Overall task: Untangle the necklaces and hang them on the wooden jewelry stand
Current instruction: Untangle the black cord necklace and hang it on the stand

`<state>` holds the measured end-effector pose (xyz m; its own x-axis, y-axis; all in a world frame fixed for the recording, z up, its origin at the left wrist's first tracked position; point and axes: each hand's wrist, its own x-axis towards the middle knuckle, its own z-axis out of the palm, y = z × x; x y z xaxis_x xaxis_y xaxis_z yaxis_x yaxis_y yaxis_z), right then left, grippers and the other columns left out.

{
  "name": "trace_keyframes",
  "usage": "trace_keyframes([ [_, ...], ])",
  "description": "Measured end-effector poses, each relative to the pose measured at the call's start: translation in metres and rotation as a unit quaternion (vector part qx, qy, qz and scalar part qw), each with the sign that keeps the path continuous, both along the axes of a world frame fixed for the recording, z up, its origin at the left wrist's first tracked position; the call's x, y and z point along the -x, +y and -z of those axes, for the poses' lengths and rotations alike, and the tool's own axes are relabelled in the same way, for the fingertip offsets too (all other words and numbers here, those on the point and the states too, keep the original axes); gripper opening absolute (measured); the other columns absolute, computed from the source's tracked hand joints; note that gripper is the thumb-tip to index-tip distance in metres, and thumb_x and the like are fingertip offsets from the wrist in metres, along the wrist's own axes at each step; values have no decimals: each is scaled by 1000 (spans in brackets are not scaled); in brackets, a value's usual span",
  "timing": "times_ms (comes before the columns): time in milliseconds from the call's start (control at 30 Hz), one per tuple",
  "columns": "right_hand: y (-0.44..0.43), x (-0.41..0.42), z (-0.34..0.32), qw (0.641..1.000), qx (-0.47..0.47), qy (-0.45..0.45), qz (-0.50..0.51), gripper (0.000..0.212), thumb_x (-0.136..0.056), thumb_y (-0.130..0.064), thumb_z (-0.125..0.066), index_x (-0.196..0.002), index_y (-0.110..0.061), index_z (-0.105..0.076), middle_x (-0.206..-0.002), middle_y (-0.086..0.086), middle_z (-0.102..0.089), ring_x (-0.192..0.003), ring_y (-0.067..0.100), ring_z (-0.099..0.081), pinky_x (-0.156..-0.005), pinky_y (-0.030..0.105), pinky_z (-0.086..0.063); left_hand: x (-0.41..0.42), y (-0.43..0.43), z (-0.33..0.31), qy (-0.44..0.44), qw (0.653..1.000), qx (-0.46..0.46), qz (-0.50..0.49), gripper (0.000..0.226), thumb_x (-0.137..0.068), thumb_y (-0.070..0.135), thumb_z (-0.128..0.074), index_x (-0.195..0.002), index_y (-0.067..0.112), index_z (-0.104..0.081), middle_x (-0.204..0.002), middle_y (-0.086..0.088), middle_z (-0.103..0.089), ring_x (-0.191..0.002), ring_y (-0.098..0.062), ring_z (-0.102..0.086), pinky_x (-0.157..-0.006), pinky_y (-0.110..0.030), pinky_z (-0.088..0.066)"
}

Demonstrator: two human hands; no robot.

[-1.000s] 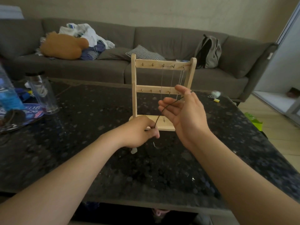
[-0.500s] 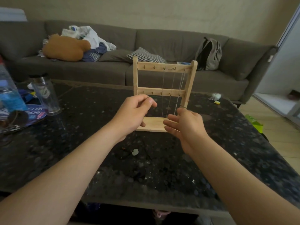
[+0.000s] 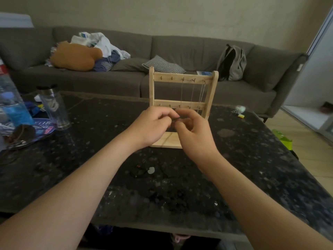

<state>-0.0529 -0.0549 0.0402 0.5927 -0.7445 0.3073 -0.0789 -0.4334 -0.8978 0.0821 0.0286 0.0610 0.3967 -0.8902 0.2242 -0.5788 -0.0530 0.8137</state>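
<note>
R hand (image 3: 195, 130) rose, now meets L hand (image 3: 153, 127); both pinch dark cord (image 3: 177, 119) by stand (image 3: 151, 87).

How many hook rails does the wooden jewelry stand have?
2: top rail, highest; lower rail midway down, above left hand and right hand, which could hide another.

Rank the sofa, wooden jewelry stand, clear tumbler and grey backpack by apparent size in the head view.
1. sofa
2. wooden jewelry stand
3. clear tumbler and grey backpack: too alike to rank; the tumbler is nearer.
</note>
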Motion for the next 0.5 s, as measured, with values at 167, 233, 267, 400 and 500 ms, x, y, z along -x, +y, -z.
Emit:
trace_keyframes([
  [167, -1, -7, -2, 994, 89, 54, 41, 20, -111, -29, -56, -119, -23, -73, -84, -10, -71, -71, -3, -65, -63, 15, -50, -3, -6, -2, -74, 994, 36, -76, 20, -102, 7, -63, -113, 24, -65, -107, 6, -66, -101, -9, -66, -89, -28, -57],
  [233, -4, -10, -6, 994, 84, 44, 48, 19, -112, -30, -54, -116, -24, -72, -81, -8, -71, -68, 0, -66, -61, 17, -49, -5, -7, -6, -77, 989, 60, -114, 23, -101, 5, -66, -116, 23, -66, -107, 10, -64, -100, -6, -65, -83, -18, -51],
  [267, -5, -11, -9, 995, 77, 37, 51, 19, -112, -30, -53, -116, -24, -71, -81, -6, -71, -68, 3, -67, -62, 18, -52, -7, -8, -8, -73, 986, 72, -129, 23, -101, 6, -67, -117, 23, -67, -107, 12, -64, -100, -5, -65, -81, -14, -49],
  [400, -10, -15, -19, 996, 37, -29, 81, 19, -115, -24, -45, -119, -24, -64, -75, 0, -72, -67, 7, -71, -64, 23, -57, -11, -11, -14, -30, 980, 119, -155, 12, -102, 21, -72, -113, 24, -75, -100, 12, -74, -92, -6, -73, -83, -21, -59],
  [500, -17, -20, -26, 990, -13, -86, 110, 19, -114, -19, -47, -121, -23, -64, -78, 0, -73, -69, 8, -72, -67, 24, -61, -14, -12, -16, 46, 981, 129, -135, 9, -104, 23, -71, -111, 22, -75, -91, 7, -79, -83, -5, -78, -85, -29, -65],
])
